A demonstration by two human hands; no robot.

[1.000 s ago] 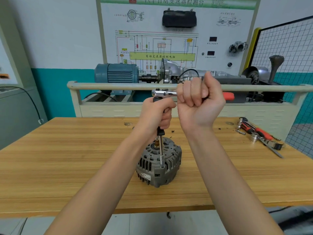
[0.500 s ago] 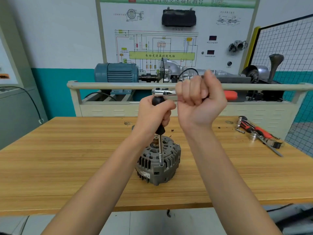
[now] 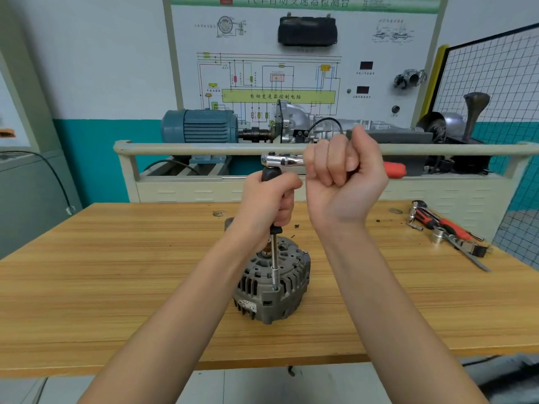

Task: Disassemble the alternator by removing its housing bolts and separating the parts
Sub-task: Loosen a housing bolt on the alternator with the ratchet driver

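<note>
From the head camera, the alternator (image 3: 272, 282) stands on the wooden table (image 3: 116, 287), directly below both raised hands and between the two forearms. The left hand (image 3: 269, 204) is wrapped around the black grip of a long extension bar (image 3: 274, 263), which runs straight down from that fist to a bolt at the near rim of the alternator housing. Just above the left hand sits the chrome head of the ratchet (image 3: 281, 160), joined to the top of the bar. The right hand (image 3: 345, 177), just beside the left and slightly higher, is clenched around the ratchet's handle; the red end of that handle pokes out past the right side of the fist. Well to the right of the right hand, loose tools (image 3: 446, 233) with red grips and a socket lie on the table.
</note>
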